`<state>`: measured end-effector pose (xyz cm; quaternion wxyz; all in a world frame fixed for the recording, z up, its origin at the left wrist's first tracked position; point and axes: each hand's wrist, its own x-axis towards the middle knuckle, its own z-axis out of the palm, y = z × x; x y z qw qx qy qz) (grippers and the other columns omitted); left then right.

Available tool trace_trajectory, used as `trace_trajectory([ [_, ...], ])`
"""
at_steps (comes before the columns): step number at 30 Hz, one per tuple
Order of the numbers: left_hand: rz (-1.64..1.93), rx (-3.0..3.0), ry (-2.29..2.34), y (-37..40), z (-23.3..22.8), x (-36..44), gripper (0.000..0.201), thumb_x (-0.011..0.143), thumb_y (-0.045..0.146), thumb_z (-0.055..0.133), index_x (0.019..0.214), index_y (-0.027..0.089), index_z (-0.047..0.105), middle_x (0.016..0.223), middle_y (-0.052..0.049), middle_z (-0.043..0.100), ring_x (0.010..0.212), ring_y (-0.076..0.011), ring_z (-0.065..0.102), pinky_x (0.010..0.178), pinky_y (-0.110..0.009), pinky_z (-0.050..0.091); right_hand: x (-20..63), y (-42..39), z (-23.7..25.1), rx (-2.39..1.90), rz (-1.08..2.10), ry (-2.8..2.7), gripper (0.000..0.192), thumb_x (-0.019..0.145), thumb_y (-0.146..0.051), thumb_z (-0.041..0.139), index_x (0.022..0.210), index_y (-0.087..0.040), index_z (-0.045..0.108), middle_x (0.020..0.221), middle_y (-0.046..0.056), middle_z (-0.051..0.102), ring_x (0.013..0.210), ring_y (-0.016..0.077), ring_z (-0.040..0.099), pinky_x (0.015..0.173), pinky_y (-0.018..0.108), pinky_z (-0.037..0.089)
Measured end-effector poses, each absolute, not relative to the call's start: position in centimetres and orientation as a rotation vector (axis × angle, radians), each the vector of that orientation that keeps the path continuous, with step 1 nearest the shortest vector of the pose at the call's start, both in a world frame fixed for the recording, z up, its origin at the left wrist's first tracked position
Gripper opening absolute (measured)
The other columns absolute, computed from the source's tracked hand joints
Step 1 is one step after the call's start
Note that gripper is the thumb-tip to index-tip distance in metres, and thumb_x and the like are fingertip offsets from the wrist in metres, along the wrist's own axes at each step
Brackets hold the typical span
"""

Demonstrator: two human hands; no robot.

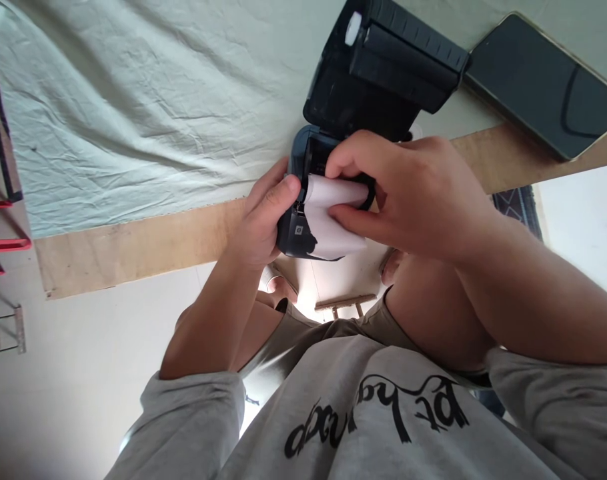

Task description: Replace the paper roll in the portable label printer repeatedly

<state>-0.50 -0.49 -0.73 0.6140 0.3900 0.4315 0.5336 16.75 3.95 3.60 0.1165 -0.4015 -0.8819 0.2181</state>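
Note:
A dark portable receipt printer is held over the table's front edge, its black lid swung up and back. My left hand grips the printer's left side, thumb on the rim. A white paper roll lies in the printer's bay, and its loose end hangs over the front with a torn edge. My right hand is closed on the paper roll, index finger at its top and thumb pressing on the loose paper. The far end of the roll is partly hidden by my right fingers.
A dark smartphone lies at the table's right edge. Pale green cloth covers the table, with a bare wooden strip along the front. Red-framed metal items stand at the far left. My legs are below the edge.

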Motion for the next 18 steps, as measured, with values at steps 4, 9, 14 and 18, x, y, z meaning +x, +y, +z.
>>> trace_trajectory([
  [4,1.248,0.829,0.98,-0.4,-0.8,-0.3,0.032,0.084,0.045,0.041,0.087,0.019,0.06,0.072,-0.001,0.06,0.093,-0.0132,0.063,0.064,-0.019,0.049,18.0,4.1,4.4,-0.835,1.05,-2.24,0.037,0.068,-0.03,0.061,0.102,-0.021,0.05,0.087,-0.003,0.058,0.055,-0.0004,0.045,0.051,0.019,0.034],
  [9,1.198,0.789,0.987,-0.3,-0.6,-0.3,0.035,0.081,0.048,0.043,0.093,0.019,0.059,0.084,-0.002,0.064,0.104,-0.0183,0.062,0.083,-0.029,0.054,19.8,5.9,4.8,-1.004,1.369,-1.481,0.04,0.065,-0.054,0.054,0.083,-0.019,0.048,0.064,-0.002,0.05,0.049,0.006,0.048,0.042,0.023,0.032],
  [14,1.189,0.774,0.97,-0.2,-0.8,-0.4,0.044,0.081,0.055,0.039,0.097,0.02,0.06,0.086,-0.003,0.066,0.11,-0.0196,0.059,0.084,-0.029,0.055,21.9,8.0,1.5,-1.006,1.132,-1.46,0.027,0.06,-0.034,0.062,0.08,-0.019,0.051,0.059,-0.002,0.042,0.043,0.0052,0.044,0.035,0.023,0.024],
  [18,1.205,0.775,0.954,0.0,-1.0,-0.3,0.047,0.082,0.056,0.036,0.094,0.018,0.061,0.092,-0.003,0.066,0.111,-0.0188,0.059,0.084,-0.028,0.055,23.4,8.6,-0.3,-1.25,0.756,-1.757,0.02,0.068,-0.03,0.058,0.083,-0.017,0.054,0.077,0.004,0.054,0.063,0.0072,0.051,0.053,0.022,0.038],
])
